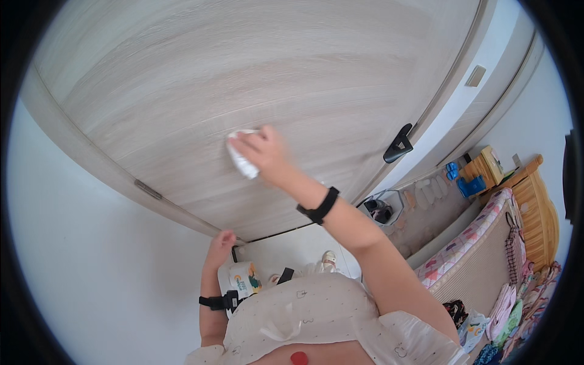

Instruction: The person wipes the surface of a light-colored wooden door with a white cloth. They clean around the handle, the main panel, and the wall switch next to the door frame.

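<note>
My right hand (267, 153) presses a folded white cloth or tissue (244, 159) flat against the pale wood-grain door (191, 100), left of its black handle (398, 145). A black band circles that wrist. My left hand (222, 242) is raised low beside the door frame at the hinge side, its fingers partly curled; nothing shows in it. Whether it touches the frame is unclear. A black strap with a small device sits on the left forearm. Just below that hand stands a printed tissue pack (245, 277).
A metal hinge (148, 189) is on the left frame. To the right are a basket (394, 207) with dark items, several slippers (426, 191), a wooden stool (481, 169), a wall switch (476, 76), and a bed with a wooden headboard (538, 210), clothes and bedding.
</note>
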`<action>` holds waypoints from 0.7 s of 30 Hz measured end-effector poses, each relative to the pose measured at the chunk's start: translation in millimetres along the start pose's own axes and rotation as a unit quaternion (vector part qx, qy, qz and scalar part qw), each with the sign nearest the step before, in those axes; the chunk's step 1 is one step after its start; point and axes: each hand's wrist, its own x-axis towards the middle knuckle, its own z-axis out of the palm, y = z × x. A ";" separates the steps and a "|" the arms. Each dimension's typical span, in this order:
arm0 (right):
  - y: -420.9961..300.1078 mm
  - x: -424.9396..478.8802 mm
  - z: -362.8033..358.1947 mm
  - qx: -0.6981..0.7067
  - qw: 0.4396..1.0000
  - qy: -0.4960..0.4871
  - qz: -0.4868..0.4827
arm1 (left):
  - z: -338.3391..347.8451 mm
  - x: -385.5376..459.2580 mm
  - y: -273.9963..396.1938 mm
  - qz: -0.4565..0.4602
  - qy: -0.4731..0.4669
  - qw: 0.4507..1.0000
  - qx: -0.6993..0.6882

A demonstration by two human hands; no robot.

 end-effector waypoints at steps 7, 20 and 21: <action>109.6 -25.4 -107.4 -0.136 0.940 0.172 0.262 | 6.7 12.3 9.2 0.059 0.132 0.986 -0.086; 45.0 -37.3 -42.5 -0.058 0.986 0.084 0.132 | 17.9 -61.3 -24.0 0.003 0.178 0.980 -0.085; 36.7 -56.6 -32.3 -0.027 0.989 0.031 0.142 | 17.7 -62.1 -24.4 0.005 0.179 0.981 -0.080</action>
